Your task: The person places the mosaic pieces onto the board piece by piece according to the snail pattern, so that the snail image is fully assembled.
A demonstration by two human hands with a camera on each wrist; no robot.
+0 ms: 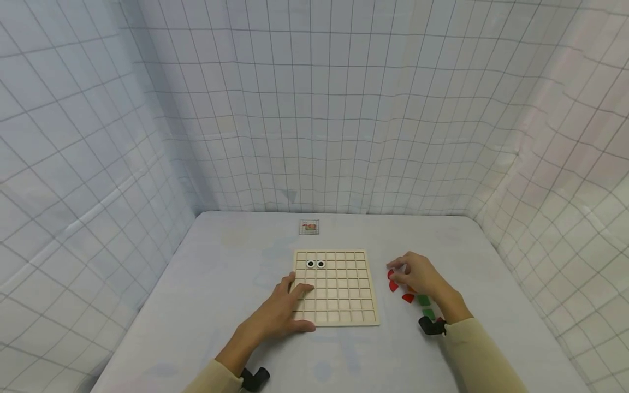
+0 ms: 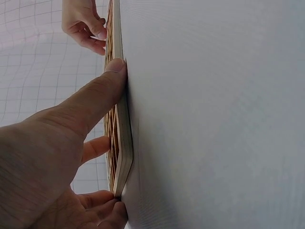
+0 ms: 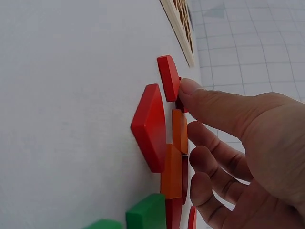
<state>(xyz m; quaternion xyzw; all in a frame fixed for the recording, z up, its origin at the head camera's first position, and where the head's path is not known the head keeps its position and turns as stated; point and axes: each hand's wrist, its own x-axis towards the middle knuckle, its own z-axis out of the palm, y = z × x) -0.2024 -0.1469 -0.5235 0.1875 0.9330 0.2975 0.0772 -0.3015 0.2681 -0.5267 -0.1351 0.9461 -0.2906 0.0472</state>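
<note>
A pale wooden grid board point(image 1: 344, 301) lies on the table. My left hand point(image 1: 280, 312) spreads over its near left corner, thumb against the front edge; the left wrist view shows other fingertips at the side. Two round eye pieces point(image 1: 316, 264) sit side by side in the upper left cells. Right of the board, my right hand point(image 1: 416, 273) pinches a small red piece point(image 1: 391, 274) between thumb and index finger. Red wedge-shaped pieces point(image 3: 151, 129) lie close by, with orange pieces point(image 3: 171, 169) and green pieces point(image 3: 147, 212) under and behind the hand.
A small picture card point(image 1: 309, 227) in a clear sleeve lies behind the board, close to the table's far edge. The white table point(image 1: 221, 262) is enclosed by grid-patterned curtains point(image 1: 314, 109) at the back and sides. Black wrist cameras point(image 1: 432, 326) sit low over the table.
</note>
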